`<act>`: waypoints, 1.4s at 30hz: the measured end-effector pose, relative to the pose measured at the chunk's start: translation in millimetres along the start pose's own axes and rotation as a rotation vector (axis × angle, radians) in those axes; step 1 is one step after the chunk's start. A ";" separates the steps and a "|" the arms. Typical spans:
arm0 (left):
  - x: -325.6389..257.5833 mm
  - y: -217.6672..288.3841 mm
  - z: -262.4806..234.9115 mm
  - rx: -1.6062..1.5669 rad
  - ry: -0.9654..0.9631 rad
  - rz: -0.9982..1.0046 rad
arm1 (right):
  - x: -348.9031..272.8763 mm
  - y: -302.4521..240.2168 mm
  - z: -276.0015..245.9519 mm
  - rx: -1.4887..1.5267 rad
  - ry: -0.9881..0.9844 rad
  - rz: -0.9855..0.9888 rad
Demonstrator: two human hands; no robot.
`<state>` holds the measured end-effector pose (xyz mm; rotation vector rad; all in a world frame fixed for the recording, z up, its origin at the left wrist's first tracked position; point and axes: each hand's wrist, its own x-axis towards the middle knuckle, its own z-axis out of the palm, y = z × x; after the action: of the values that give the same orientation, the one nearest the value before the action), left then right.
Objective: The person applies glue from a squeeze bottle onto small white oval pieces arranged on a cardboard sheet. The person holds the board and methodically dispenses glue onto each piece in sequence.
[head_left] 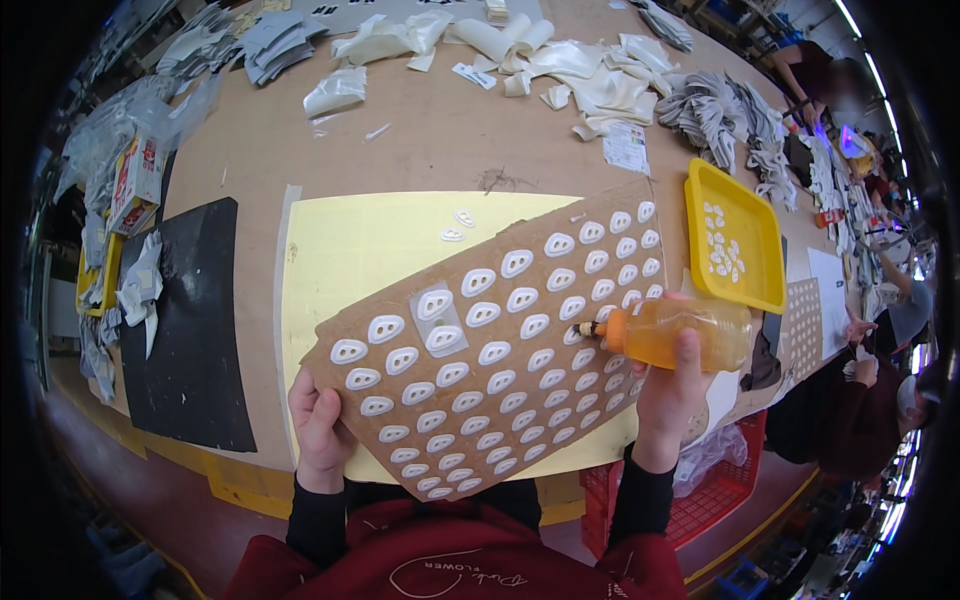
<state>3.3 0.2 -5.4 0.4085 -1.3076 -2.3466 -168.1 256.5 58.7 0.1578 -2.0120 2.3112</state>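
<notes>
My left hand (321, 424) grips the lower left edge of a brown cardboard sheet (395, 300), its thumb on top. The sheet is tilted over the table and carries rows of small white two-holed pieces (517, 263). Two of these rows' pieces lie on a clear patch (439, 322) near the upper left. My right hand (675, 385) is wrapped round a clear squeeze bottle (690, 333) of amber liquid with an orange cap. The bottle lies nearly sideways, its dark-tipped nozzle at one white piece near the sheet's right side.
Yellow paper (370, 235) lies under the sheet, with loose white pieces (453, 235) on it. A yellow tray (737, 235) of more pieces stands right. A black mat (190, 330) is at left, fabric scraps (600, 80) are at the back, and a red basket (690, 500) is below right. Other people work at far right.
</notes>
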 end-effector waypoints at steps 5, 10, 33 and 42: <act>0.0 -0.4 -0.5 -0.004 0.002 0.005 | -2.3 -7.9 0.8 0.027 -0.132 0.046; 0.8 -0.2 -0.3 -0.003 0.000 -0.002 | -12.2 -10.2 3.7 -0.090 -0.255 -0.058; 3.4 1.4 7.3 0.001 0.043 -0.011 | -14.9 -5.5 -14.4 -0.104 -0.076 -0.078; 3.7 1.5 6.7 0.018 0.039 -0.010 | -10.6 -2.0 -9.3 -0.087 -0.071 -0.099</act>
<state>-2.6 2.6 -0.8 0.4648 -1.3130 -2.3243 -157.6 266.1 58.0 0.3310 -2.0824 2.1846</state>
